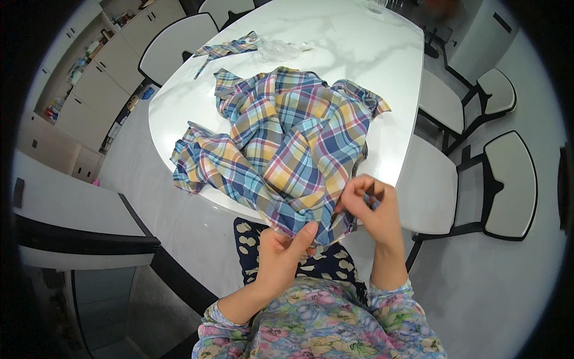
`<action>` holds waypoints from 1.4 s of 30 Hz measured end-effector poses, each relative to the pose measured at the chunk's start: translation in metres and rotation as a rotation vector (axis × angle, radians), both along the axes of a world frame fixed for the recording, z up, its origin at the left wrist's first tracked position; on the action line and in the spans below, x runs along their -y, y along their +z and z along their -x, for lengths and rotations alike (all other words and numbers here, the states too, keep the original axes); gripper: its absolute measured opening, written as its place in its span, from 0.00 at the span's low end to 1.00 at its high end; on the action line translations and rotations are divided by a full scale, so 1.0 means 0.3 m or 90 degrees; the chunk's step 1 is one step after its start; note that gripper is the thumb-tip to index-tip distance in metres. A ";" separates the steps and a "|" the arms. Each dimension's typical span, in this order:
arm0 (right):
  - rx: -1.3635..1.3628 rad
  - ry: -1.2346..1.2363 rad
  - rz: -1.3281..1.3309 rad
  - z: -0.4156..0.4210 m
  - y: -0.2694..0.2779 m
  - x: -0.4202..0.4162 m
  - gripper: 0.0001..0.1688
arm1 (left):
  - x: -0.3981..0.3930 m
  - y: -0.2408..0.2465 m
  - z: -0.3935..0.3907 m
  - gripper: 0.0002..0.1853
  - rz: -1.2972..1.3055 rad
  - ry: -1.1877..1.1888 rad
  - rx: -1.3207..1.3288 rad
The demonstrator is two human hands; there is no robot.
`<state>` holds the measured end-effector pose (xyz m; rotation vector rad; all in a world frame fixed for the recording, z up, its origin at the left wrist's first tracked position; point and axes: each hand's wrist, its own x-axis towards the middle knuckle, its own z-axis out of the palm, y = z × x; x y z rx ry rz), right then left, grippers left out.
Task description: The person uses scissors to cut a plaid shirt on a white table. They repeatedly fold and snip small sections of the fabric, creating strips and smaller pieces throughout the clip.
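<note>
A crumpled plaid cloth garment (pixel 291 139) in blue, yellow, white and pink lies over the near part of a white marble-look table (pixel 385 45). Its lower edge hangs past the table rim toward my lap. My left hand (pixel 284 253) grips that edge, thumb on top and fingers underneath. At the garment's lower right, my right hand (pixel 374 206) is curled with thumb and forefinger pinched against the cloth; a bit of blue fabric shows between its fingers. The exact pinch is partly hidden. Dark serged stitching runs down the garment's right side.
Beyond the garment lie a smaller plaid cloth piece (pixel 228 48) with a narrow strip and a crumpled clear plastic bag (pixel 278 50). White chairs with black frames, including a near right one (pixel 511 188), surround the table. Cabinets (pixel 103 85) line the left wall.
</note>
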<state>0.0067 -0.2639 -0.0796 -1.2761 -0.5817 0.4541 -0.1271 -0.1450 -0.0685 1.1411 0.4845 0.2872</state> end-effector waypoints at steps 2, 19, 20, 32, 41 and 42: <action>0.079 0.075 0.012 0.019 0.033 0.034 0.14 | -0.007 0.019 0.001 0.12 -0.061 0.029 0.022; -0.314 0.093 -0.074 -0.099 0.148 -0.026 0.14 | -0.255 0.222 -0.293 0.19 -0.756 -0.130 0.289; -0.358 0.092 -0.122 -0.097 0.151 -0.029 0.17 | -0.269 0.221 -0.296 0.20 -0.702 -0.221 0.250; -0.217 0.145 -0.083 -0.157 0.124 -0.039 0.15 | -0.320 0.230 -0.311 0.10 -0.185 -0.444 0.139; -0.181 0.130 -0.063 -0.151 0.125 -0.059 0.17 | -0.320 0.217 -0.299 0.13 -0.135 -0.447 0.140; -0.181 0.135 -0.062 -0.148 0.133 -0.060 0.17 | -0.321 0.219 -0.297 0.13 -0.135 -0.453 0.141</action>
